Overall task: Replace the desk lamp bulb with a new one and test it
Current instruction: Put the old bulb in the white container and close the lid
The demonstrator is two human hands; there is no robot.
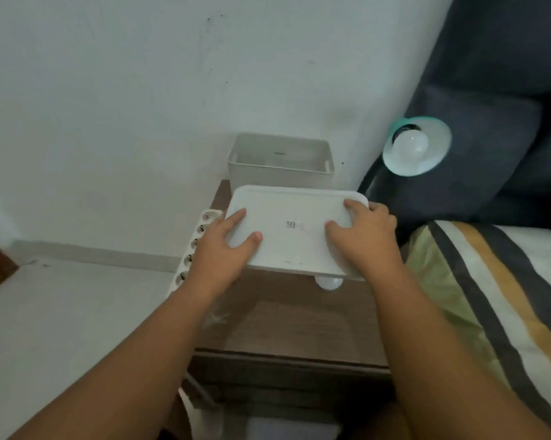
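Note:
I hold a flat white lid [295,228] above the wooden nightstand [287,322]. My left hand [225,249] grips its left edge and my right hand [361,239] grips its right edge. The lid's underside faces me and shows a small printed code. Behind it, an open white storage box [280,160] stands against the wall. A loose white bulb [328,282] lies on the nightstand, partly hidden under the lid's near edge. At the right, the desk lamp's teal shade [436,147] faces me with a white bulb [410,144] screwed in, unlit.
A white power strip [193,249] with several sockets hangs off the nightstand's left side. A dark grey headboard [490,90] and a bed with striped bedding [496,296] fill the right. The wall is close behind.

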